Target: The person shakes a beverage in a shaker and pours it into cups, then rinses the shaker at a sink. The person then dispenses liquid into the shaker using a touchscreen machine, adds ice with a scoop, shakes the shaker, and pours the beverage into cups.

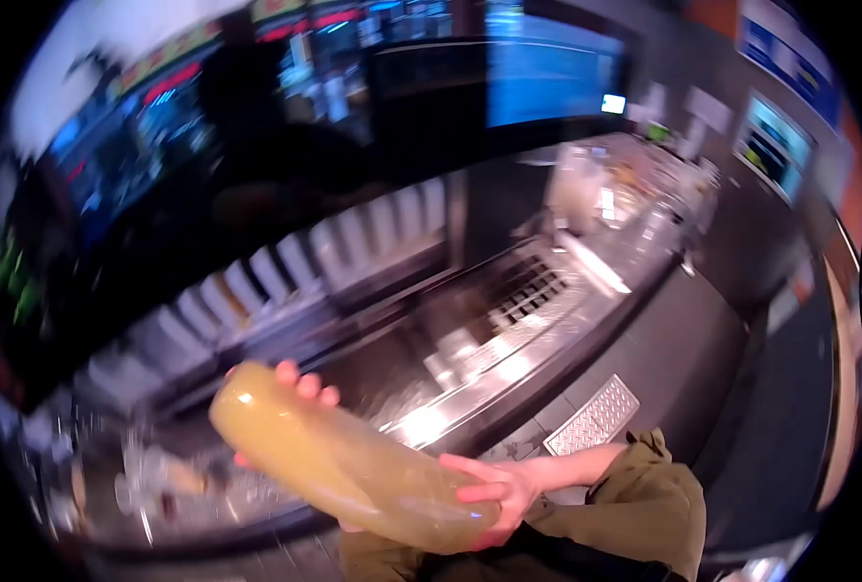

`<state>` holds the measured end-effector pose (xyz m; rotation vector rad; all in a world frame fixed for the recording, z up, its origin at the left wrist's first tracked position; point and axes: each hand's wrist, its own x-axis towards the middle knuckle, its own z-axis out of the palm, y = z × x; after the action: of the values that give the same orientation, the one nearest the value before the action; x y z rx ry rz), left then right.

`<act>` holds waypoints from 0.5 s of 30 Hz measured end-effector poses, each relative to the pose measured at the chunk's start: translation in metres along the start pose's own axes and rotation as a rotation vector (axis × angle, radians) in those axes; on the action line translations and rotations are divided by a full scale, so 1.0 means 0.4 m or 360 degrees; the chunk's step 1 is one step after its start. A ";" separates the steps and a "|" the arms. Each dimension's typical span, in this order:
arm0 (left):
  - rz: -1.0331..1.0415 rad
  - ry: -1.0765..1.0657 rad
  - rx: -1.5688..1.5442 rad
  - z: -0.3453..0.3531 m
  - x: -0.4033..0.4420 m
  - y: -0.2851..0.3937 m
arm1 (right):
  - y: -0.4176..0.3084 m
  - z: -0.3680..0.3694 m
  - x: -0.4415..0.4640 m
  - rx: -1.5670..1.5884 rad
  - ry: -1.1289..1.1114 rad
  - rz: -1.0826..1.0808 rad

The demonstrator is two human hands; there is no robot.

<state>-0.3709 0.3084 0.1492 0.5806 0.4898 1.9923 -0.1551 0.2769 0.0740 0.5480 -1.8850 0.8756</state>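
A large, smooth bottle [339, 456] with cloudy yellow contents lies tilted across the lower middle of the view. Its rounded end points up and to the left. My left hand [307, 383] is wrapped round that upper end from behind, and only its fingertips show past the bottle. Around the lower end, my right hand [504, 493] grips with its fingers spread over the side. The bottle's far lower end is partly covered by my right hand, and I see no cap or label. Both hands hold it in the air in front of the steel counter.
A steel counter [421, 422] runs from lower left to upper right, with a dark grid [531, 288] set in it. A row of white upright containers [378, 225] stands behind. Clear vessels [159, 480] are at left. A metal tread plate [596, 415] lies on the tiled floor.
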 end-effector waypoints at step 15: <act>0.0080 -0.0840 -0.0308 0.368 0.015 -0.315 | -0.215 -0.365 -0.234 -0.0361 0.0091 -0.0186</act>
<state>-0.1997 0.3852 0.1985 0.9612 -0.0402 1.8100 0.0296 0.3340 0.0616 0.4827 -1.8506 0.5863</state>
